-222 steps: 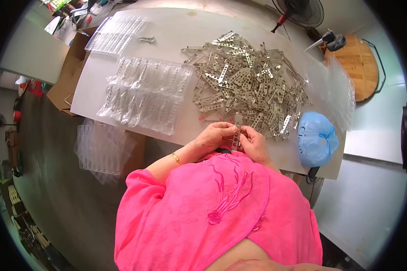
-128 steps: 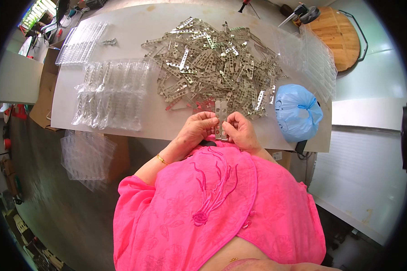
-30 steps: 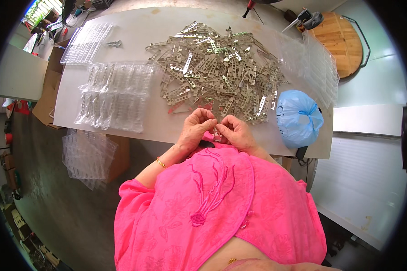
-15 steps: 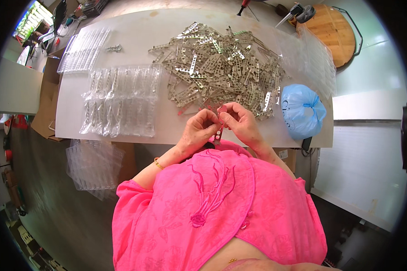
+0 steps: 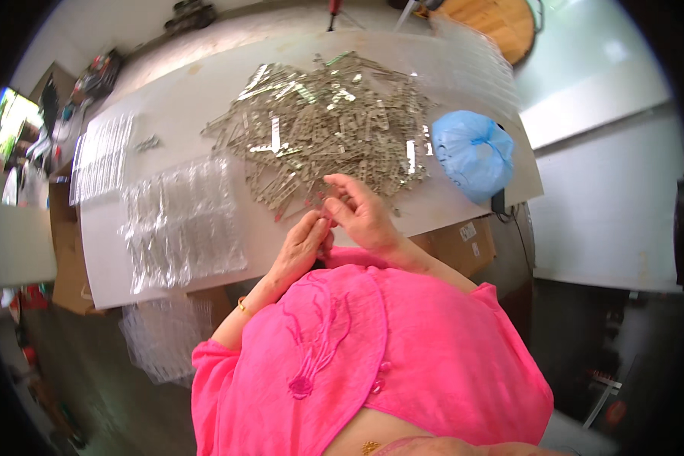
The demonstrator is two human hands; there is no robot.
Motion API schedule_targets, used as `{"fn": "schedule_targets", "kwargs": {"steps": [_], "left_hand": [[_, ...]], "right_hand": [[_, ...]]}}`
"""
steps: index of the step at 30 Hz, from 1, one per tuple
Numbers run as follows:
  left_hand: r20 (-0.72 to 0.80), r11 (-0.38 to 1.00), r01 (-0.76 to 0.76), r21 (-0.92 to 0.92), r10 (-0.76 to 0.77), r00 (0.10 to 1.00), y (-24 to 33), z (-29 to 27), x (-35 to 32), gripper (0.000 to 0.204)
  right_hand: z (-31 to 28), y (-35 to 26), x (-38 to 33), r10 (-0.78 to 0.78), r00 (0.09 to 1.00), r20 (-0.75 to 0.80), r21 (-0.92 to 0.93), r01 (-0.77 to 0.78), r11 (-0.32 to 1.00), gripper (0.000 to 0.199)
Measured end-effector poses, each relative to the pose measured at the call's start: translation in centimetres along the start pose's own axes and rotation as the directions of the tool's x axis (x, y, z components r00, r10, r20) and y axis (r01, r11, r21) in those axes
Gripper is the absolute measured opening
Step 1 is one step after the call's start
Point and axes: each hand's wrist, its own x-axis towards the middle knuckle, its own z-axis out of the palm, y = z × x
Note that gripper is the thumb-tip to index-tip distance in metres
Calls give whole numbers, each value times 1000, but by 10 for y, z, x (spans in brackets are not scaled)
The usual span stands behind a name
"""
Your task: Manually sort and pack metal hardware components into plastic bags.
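Close to the table's near edge, my left hand (image 5: 304,242) is closed, its thumb and fingers pressed together. A small reddish bit (image 5: 326,216) shows at its fingertips; whatever else it holds is hidden. My right hand (image 5: 363,218) is just beside it, index finger stretched out and thumb apart, with nothing visible in its grasp. Beyond both hands lies a large heap of flat metal strips with holes (image 5: 327,121). A few small red pieces (image 5: 309,202) lie at the heap's near edge, partly behind my right hand.
Clear plastic trays with filled pockets (image 5: 182,220) lie on the left of the table; another ribbed clear tray (image 5: 102,156) is behind them. A knotted blue plastic bag (image 5: 471,156) sits on the right. More clear trays (image 5: 463,64) lie far right. Cardboard boxes (image 5: 456,247) stand below.
The view has turned, so the table appears tilted. My right fingers have spread away from the left hand. The holed metal strip that hung below my hands no longer shows.
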Motion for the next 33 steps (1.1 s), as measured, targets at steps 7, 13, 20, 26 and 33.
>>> {"fn": "schedule_targets", "kwargs": {"steps": [7,13,20,26,33], "left_hand": [[-3,1000,13,-20,-13,1000,-9,16,14,27],[-71,999,49,-3,-49,996,-4,46,33,23],[-140,991,78,-107,-93,986,-10,82,59,20],[-228,965,67,-255,-127,965,-5,109,82,18],[-284,973,-11,-229,-56,957,-12,128,100,18]], "right_hand": [[-25,1,-2,-243,968,58,-349,248,904,31],[-59,12,0,-287,958,25,-362,276,890,33],[-174,34,15,-384,894,-230,-448,253,857,13],[-311,93,20,-348,761,-547,-581,-46,812,15],[-396,192,74,-91,828,-553,-644,-355,677,31]]}}
